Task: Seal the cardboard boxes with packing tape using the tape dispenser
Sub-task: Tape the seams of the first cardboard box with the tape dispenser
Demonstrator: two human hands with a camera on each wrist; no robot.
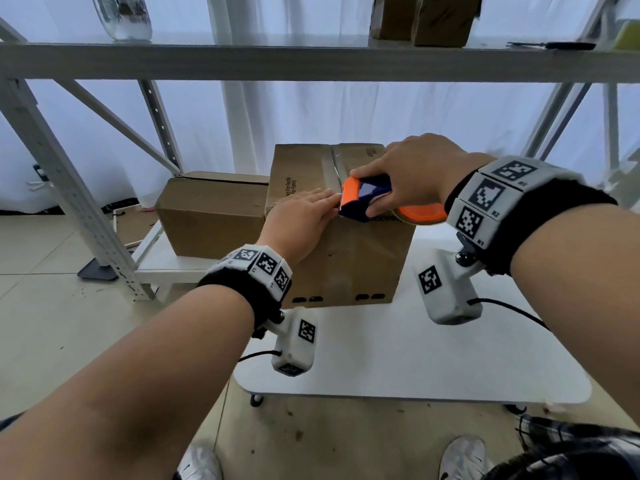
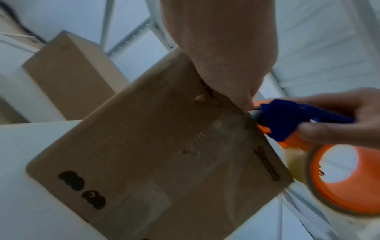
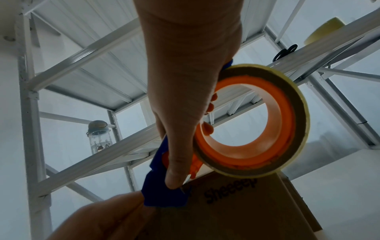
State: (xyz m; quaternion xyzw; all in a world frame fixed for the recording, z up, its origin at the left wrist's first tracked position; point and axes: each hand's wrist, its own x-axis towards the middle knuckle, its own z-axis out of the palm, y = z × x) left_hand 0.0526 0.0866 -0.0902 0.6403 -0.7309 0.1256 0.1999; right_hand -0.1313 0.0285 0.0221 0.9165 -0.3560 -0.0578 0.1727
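Head view: my right hand [image 1: 412,174] grips the tape dispenser [image 1: 363,199], nose pointing left at the box [image 1: 346,258] top's near edge. My left hand [image 1: 301,220] lies flat and relaxed beside its nose. White table [image 1: 433,358] lies bare below my wrists.

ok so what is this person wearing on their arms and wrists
Both forearms are bare, with no sleeves. Each wrist carries a black band ringed with white blocks printed with black square tags. Below each wrist hangs a white camera housing, also tagged, with a black cable trailing off. The hands are bare.
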